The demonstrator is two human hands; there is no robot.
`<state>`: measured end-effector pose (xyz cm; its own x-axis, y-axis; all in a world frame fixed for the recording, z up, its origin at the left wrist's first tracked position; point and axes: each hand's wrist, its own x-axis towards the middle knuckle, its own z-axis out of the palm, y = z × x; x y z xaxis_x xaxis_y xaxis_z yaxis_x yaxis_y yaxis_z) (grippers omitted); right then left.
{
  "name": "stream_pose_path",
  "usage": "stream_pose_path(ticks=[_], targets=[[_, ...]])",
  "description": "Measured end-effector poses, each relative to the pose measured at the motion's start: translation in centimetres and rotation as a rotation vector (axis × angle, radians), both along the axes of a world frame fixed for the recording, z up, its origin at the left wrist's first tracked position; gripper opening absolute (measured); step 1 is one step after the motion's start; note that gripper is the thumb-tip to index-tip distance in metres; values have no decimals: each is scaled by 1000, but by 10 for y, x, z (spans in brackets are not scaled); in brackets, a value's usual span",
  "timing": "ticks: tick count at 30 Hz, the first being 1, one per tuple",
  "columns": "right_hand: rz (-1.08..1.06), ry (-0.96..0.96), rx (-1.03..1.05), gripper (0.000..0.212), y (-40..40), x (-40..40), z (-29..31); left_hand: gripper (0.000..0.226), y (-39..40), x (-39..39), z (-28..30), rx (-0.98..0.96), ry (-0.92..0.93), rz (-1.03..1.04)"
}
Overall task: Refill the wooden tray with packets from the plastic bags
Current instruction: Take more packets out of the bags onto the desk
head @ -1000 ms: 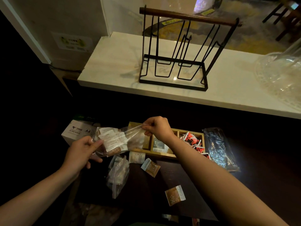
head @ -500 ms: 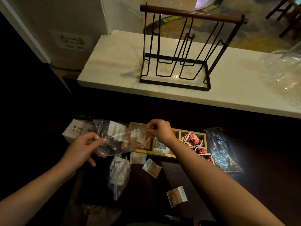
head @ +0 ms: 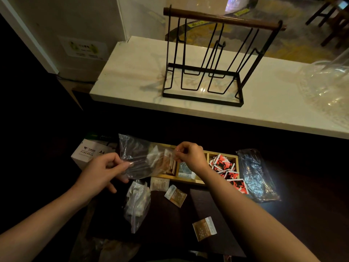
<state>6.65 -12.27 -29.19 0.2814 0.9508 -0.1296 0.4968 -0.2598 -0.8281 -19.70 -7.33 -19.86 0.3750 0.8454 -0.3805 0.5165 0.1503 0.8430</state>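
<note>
Each grip pinches an end of the clear plastic bag (head: 139, 159), left hand (head: 103, 173) and right hand (head: 189, 156) stretching it over the wooden tray (head: 205, 181) on the desk; limp, slippery and light, it probably handles best held by its corners.

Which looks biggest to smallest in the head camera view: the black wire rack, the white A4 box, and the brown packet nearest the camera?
1. Black wire rack, by far the largest.
2. White A4 box, though it is partly hidden behind the clear bag.
3. Brown packet, smallest even though it lies nearest the camera.
</note>
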Motion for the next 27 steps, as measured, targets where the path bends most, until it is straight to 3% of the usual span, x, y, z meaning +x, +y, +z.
stream_pose_path(ticks=[7, 20, 27], targets=[[-18, 14, 32, 3, -8, 6, -3, 21, 4, 3, 5, -32, 60, -56], [-133, 322, 66, 12, -13, 0, 0, 23, -5, 16, 19, 269, 46, -45], [-132, 319, 76, 10, -16, -1, 0, 21, -13, 20, 32, 402, 108, -24]])
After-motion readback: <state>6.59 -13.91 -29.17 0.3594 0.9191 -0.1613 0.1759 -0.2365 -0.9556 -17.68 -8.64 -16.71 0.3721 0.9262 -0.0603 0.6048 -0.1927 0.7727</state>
